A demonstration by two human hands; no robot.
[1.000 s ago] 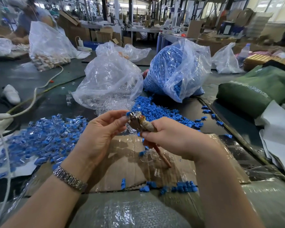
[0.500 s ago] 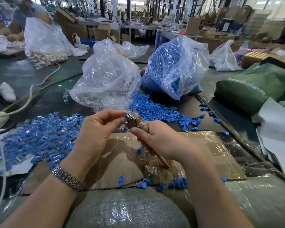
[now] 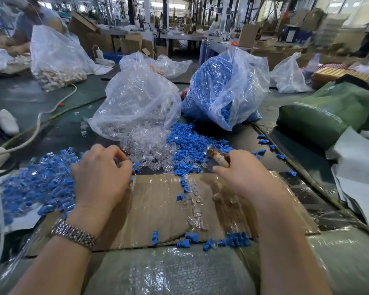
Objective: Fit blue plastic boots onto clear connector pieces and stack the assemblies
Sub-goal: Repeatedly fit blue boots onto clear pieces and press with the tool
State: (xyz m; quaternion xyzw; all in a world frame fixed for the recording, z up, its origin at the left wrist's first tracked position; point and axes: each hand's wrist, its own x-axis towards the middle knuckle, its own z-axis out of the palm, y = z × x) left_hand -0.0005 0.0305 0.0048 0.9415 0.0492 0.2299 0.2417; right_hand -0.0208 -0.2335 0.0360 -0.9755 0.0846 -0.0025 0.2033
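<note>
Two big plastic bags stand ahead of me on the counter [image 3: 58,137]: the bag of clear connector pieces [image 3: 136,105] on the left and the bag of blue boots [image 3: 224,88] on the right, both spilling out toward me. The loose blue boots [image 3: 192,145] and loose clear pieces [image 3: 151,154] are too many to count. To my left lies one broad pile of finished assemblies [image 3: 34,184], blue with clear ends, also past counting. One sheet of cardboard [image 3: 158,201] lies flat between my arms, with a thin trail of clear pieces and a few blue boots along its near edge.

My left hand [image 3: 100,177] is at the right edge of the assembly pile, palm down, its fingers curled under; a bit of blue shows at the fingertips, but I cannot tell whether they pinch anything. My watch [image 3: 74,233] sits on that wrist. My right hand [image 3: 241,177] grips one tool [image 3: 218,157], fingers wrapped round its taped handle, its metal tip pointing up and left over the loose blue boots.
</note>
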